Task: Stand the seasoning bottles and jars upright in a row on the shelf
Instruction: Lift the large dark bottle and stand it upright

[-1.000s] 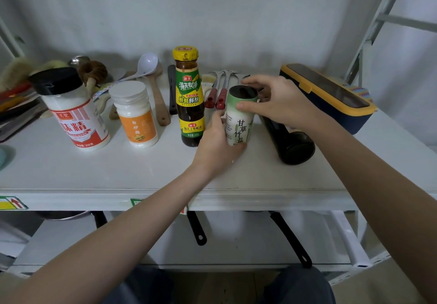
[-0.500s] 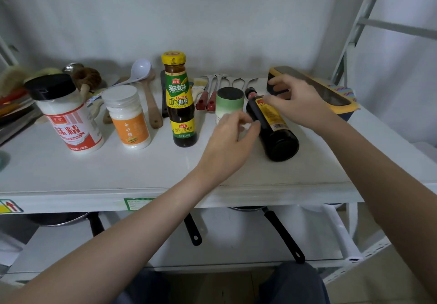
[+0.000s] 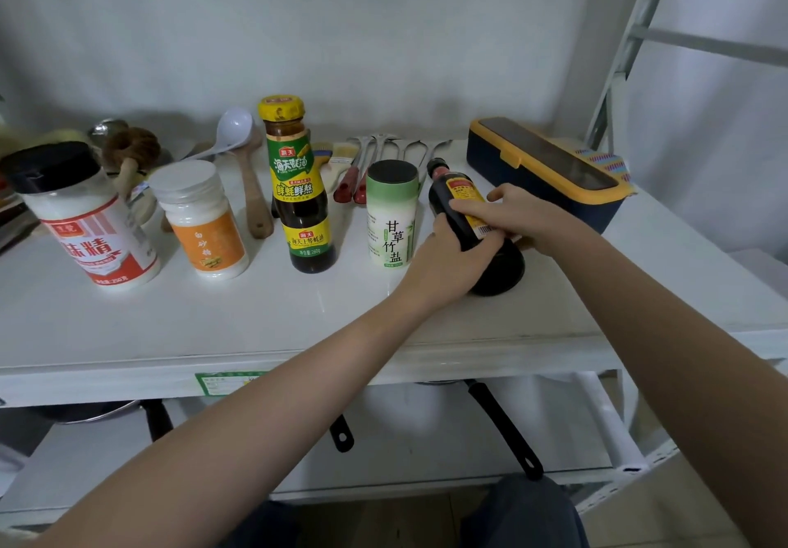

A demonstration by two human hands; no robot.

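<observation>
Dark bottle (image 3: 458, 202) lies tilted, gripped between fingers (image 3: 469, 208) of both hands.

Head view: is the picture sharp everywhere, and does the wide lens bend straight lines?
Head view: labels on the green salt jar and oyster sauce bottle read sharply; the objects at the far left edge look soft; the shelf front edge bows slightly; light is soft, with faint shadows on the back wall.
</observation>
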